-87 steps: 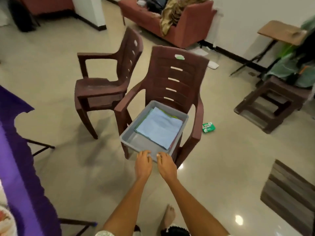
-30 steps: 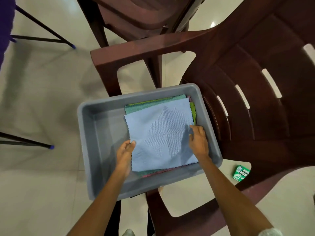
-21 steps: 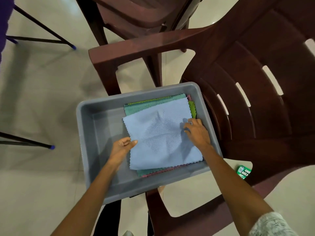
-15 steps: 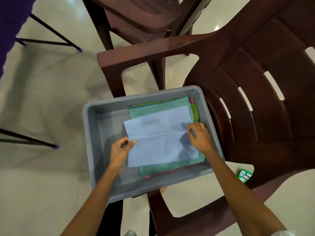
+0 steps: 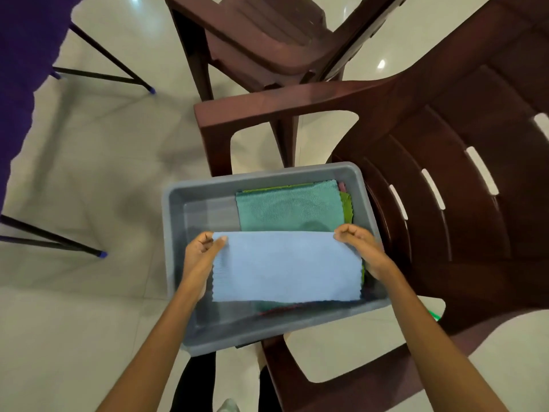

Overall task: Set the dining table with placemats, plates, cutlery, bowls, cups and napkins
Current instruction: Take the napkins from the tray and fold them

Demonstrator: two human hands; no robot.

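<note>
Head camera looks steeply down, close above tub (image 5: 205,337).

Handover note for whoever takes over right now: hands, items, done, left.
Left hand and right hand each pinch a top corner of the light blue cloth, held over the grey tub.
The tub sits on the brown chair; the teal cloth tops the stack inside.
Done: blue cloth picked up.
Left: carry it to the table; nothing set is in view.

Two hands: left hand (image 5: 198,257), right hand (image 5: 361,248). One grey tub (image 5: 178,233). One blue napkin (image 5: 285,267), one teal napkin (image 5: 289,208), edges of more colours beneath, number unclear. Two brown plastic chairs: near chair (image 5: 445,203), far chair (image 5: 261,37).
</note>
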